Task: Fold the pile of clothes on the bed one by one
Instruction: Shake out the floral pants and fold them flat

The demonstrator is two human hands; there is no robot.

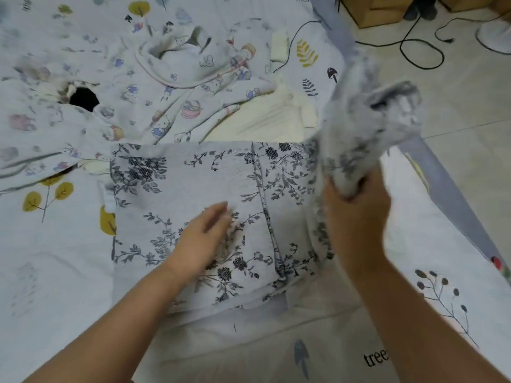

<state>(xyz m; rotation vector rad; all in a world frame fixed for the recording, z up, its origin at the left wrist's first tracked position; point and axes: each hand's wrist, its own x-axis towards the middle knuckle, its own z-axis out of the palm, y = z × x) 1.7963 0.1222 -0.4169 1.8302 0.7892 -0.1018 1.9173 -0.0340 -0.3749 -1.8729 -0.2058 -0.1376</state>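
A white garment with dark floral print (193, 194) lies flat on the bed in front of me. My left hand (203, 239) rests on its middle with fingers straight, pressing the cloth down. My right hand (356, 214) grips the garment's right end, which is lifted and blurred above the bed's right edge. Behind it lies a pile of clothes: a white cartoon-print piece (177, 87) and a cream garment (265, 120).
The bed sheet (55, 272) is white with leaf prints. The bed's right edge (448, 189) runs diagonally; beyond it is a tiled floor with black cables (420, 48) and cardboard boxes (381, 9). A black hole-like opening (84, 98) shows in the clothes at left.
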